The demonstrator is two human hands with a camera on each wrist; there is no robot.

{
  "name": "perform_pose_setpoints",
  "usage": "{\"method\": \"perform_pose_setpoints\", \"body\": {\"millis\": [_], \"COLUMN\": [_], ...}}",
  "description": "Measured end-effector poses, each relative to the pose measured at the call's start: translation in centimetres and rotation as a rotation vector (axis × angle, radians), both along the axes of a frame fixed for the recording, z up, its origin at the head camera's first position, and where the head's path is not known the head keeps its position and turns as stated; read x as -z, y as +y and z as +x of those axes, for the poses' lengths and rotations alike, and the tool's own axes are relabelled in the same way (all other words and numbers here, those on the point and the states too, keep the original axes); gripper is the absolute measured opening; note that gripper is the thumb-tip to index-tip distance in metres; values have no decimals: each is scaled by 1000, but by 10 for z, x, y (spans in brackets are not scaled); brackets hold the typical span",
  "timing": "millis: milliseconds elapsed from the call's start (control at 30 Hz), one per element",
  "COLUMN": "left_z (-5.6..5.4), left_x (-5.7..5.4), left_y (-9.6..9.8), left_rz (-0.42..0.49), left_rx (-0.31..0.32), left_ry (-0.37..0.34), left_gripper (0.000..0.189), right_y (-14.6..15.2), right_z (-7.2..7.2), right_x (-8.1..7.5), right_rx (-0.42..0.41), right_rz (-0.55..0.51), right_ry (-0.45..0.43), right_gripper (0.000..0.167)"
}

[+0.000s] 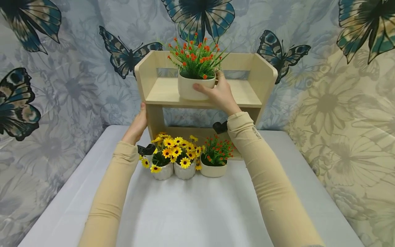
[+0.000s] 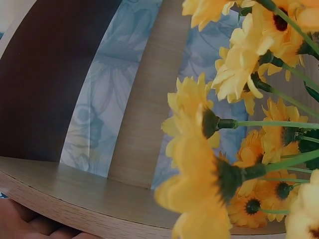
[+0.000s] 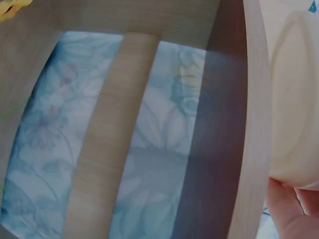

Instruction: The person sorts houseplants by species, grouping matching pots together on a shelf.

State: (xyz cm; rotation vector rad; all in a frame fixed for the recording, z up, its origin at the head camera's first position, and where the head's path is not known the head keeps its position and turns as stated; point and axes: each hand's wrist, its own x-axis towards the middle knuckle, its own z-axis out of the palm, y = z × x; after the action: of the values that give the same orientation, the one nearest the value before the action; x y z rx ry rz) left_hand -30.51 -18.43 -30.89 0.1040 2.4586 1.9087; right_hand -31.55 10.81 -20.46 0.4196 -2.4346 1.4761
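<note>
My right hand (image 1: 220, 92) holds a white oval pot of red-orange flowers (image 1: 195, 86), its thumb across the pot's front. The pot is at the upper board of a two-tier wooden shelf (image 1: 203, 103); in the right wrist view the pale pot (image 3: 294, 104) shows beside the board's edge, with fingertips at its lower end. Whether it touches the board I cannot tell. My left hand (image 1: 136, 126) rests against the outside of the shelf's left side panel. In the left wrist view, part of that hand (image 2: 30, 224) shows beyond the panel.
Two whitish pots of yellow flowers (image 1: 163, 171) (image 1: 185, 171) and another white pot of red flowers (image 1: 213, 170) stand in a row before the lower tier. They stand on a white-covered table (image 1: 191, 212). Butterfly-print cloth (image 1: 83, 85) hangs behind the shelf.
</note>
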Motion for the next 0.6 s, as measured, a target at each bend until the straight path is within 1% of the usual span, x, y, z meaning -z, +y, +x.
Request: {"method": "perform_pose_setpoints", "body": {"millis": [133,267,367,533,600], "left_z": [0,-1,-3,-3,-3], "left_x": [-3,-2,-1,0,0], "left_y": [2,3,3,3,3], "left_rz": [11,10,10,23,29], "left_rx": [8,7,8,9,9], "left_ry": [-4,-16,-18,-16,-13], "left_gripper": [84,83,85,88,89], "right_y": [-8,-18,-26,-37,-39], "right_z": [-7,-11,-13,-16,-17], "right_x": [2,7,10,11,11], "right_rx": [-24,-67,-93,-114,-118], "right_rz": [-90,-162,-176,-165,-159], "right_ry": [-24,-53,-59,-45,-46], "right_gripper": [89,86,86,89,88]}}
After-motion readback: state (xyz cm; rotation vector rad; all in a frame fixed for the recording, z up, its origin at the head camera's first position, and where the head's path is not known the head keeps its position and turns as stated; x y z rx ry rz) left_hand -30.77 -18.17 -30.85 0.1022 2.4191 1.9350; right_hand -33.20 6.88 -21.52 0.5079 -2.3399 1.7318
